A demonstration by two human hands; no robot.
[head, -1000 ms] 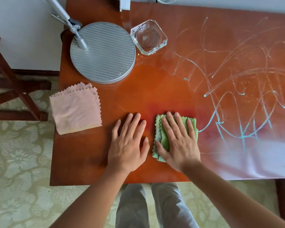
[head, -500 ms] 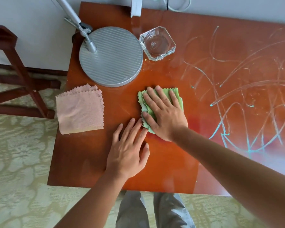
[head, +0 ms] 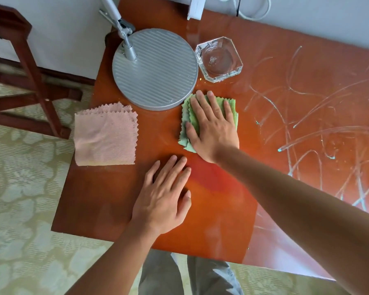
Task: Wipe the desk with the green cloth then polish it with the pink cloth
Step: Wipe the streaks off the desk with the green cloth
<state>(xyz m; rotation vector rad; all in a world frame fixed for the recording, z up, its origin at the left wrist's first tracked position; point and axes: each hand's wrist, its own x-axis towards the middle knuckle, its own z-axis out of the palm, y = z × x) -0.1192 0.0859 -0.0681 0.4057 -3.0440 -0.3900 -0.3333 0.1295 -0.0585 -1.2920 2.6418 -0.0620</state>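
Note:
The folded green cloth (head: 186,116) lies on the reddish wooden desk (head: 222,209), just right of the lamp base. My right hand (head: 212,126) presses flat on the green cloth with straight fingers and covers most of it. My left hand (head: 163,199) rests flat on the bare desk nearer the front edge, holding nothing. The folded pink cloth (head: 106,136) lies by the desk's left edge, untouched. Pale chalky scribbles (head: 320,135) cover the desk's right half.
A round ribbed silver lamp base (head: 156,69) with its arm stands at the back left. A clear glass ashtray (head: 219,59) sits right of it. A dark wooden stool frame (head: 30,77) stands on the patterned carpet to the left. Cables hang by the wall.
My right hand has slid the green cloth away from me, from the front edge up to beside the lamp base. My left hand has stayed flat on the desk.

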